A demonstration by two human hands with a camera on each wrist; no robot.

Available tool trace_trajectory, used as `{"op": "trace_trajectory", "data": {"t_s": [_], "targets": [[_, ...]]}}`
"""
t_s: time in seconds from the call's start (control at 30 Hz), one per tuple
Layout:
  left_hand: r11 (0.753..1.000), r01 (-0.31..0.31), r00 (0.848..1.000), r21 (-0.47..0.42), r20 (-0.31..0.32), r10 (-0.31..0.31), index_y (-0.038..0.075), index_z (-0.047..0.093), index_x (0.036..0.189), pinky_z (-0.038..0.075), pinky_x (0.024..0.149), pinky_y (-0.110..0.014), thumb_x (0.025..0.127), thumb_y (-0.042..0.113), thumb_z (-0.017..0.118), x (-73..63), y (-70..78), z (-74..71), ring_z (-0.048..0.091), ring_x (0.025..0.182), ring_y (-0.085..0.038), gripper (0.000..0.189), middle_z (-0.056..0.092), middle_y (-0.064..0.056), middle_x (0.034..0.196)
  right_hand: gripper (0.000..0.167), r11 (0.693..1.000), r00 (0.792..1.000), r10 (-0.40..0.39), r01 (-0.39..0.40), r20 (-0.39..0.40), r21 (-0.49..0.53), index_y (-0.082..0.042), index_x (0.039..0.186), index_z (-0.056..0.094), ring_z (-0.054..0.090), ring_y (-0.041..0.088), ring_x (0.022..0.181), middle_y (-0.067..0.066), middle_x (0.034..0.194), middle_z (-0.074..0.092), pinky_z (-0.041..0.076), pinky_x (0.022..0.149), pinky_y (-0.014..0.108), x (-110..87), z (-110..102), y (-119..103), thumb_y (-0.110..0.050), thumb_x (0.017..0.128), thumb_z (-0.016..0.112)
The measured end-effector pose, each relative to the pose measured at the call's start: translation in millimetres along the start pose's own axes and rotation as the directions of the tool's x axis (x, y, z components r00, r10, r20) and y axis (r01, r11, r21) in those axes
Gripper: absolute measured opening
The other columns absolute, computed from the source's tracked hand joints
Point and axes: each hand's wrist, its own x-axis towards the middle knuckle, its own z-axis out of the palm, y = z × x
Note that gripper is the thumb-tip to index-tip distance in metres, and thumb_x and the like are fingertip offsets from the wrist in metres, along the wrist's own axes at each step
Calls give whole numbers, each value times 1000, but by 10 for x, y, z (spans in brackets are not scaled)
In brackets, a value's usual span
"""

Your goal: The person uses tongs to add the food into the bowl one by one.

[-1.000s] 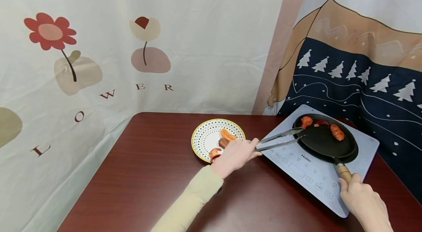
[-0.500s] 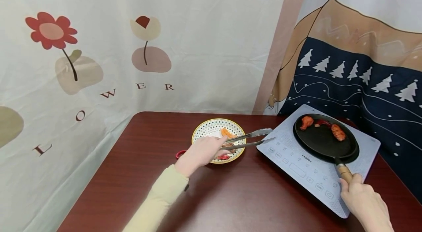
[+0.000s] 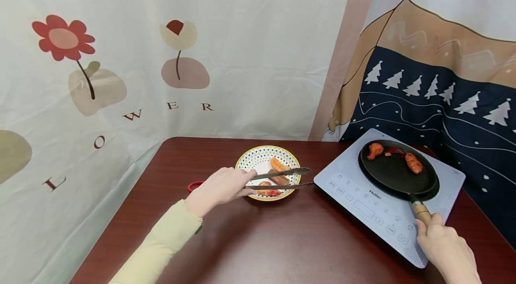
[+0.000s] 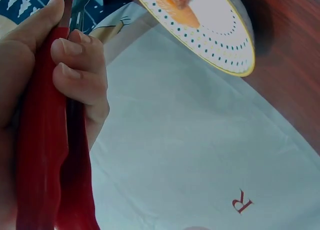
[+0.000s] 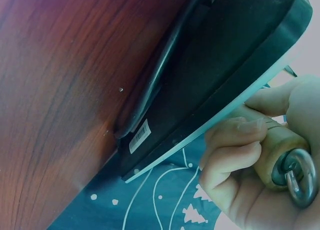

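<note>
My left hand [image 3: 219, 190] grips a pair of tongs [image 3: 291, 171], whose red handles [image 4: 42, 135] fill the left wrist view. The metal arms reach rightward over the dotted plate [image 3: 246, 157]; their tips stand apart with nothing visible between them. On that plate lie an orange piece of food [image 3: 278, 164], a brown sausage-like piece [image 3: 279, 179] and a reddish piece [image 3: 268, 191] partly behind the tongs. My right hand [image 3: 447, 248] holds the wooden handle [image 5: 282, 142] of a black frying pan [image 3: 393, 174]. Inside the pan are a drumstick-like piece [image 3: 375, 150], a dark red piece [image 3: 395, 151] and a grilled piece [image 3: 413, 163].
Beneath the pan is a pale induction cooktop [image 3: 359, 217] with printed controls, angled on the brown table [image 3: 278, 243]. A printed curtain [image 3: 262, 51] hangs behind the table, and a dark cloth with white trees [image 3: 403, 105] hangs at the right.
My left hand has moved left with the tongs, drawing their tips from the pan's edge back over the plate. The right hand has stayed on the pan handle; the food in the pan looks unmoved.
</note>
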Motion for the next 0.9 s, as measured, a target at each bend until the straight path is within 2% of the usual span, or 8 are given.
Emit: {"op": "trace_trajectory", "data": {"t_s": [0.17, 0.43, 0.57, 0.7, 0.9], "targets": [[1000, -16, 1000, 21, -1, 16, 14, 53, 88, 44, 54, -29, 82, 36, 72, -72, -71, -26, 57, 58, -16, 30, 61, 2, 68, 47, 1000, 1000, 0, 1, 3, -5, 17, 105, 33, 54, 31, 62, 25, 72, 52, 41, 54, 42, 4, 0, 4, -30, 99, 38], [1000, 13, 999, 7, 44, -13, 14, 53, 86, 42, 53, -29, 79, 35, 75, -185, -192, -120, 53, 57, -13, 31, 56, 4, 63, 46, 1000, 1000, -22, 22, -9, -5, 16, 103, 34, 54, 30, 61, 24, 71, 52, 40, 53, 42, 8, 1, 23, -30, 98, 38], [1000, 28, 996, 14, 83, -29, 14, 55, 89, 44, 55, -31, 78, 36, 76, -232, -245, -169, 53, 57, -14, 32, 53, 6, 61, 46, 1000, 999, -29, 29, -16, -5, 16, 103, 34, 54, 30, 61, 24, 71, 53, 40, 52, 42, 12, -1, 30, -30, 98, 38], [998, 54, 989, 18, 138, -56, 15, 59, 96, 47, 60, -33, 77, 36, 76, -270, -282, -207, 56, 61, -15, 33, 56, 4, 63, 47, 1000, 999, -30, 30, -14, -3, 16, 103, 34, 54, 31, 61, 24, 71, 53, 40, 53, 42, 13, 0, 32, -31, 98, 38], [997, 71, 979, 40, 191, -77, 16, 58, 90, 43, 56, -30, 76, 35, 77, -294, -318, -220, 53, 59, -13, 30, 56, 3, 64, 47, 1000, 1000, -25, 25, -14, -7, 17, 103, 34, 54, 30, 61, 25, 71, 53, 40, 53, 42, 16, 1, 30, -30, 98, 38]]}}
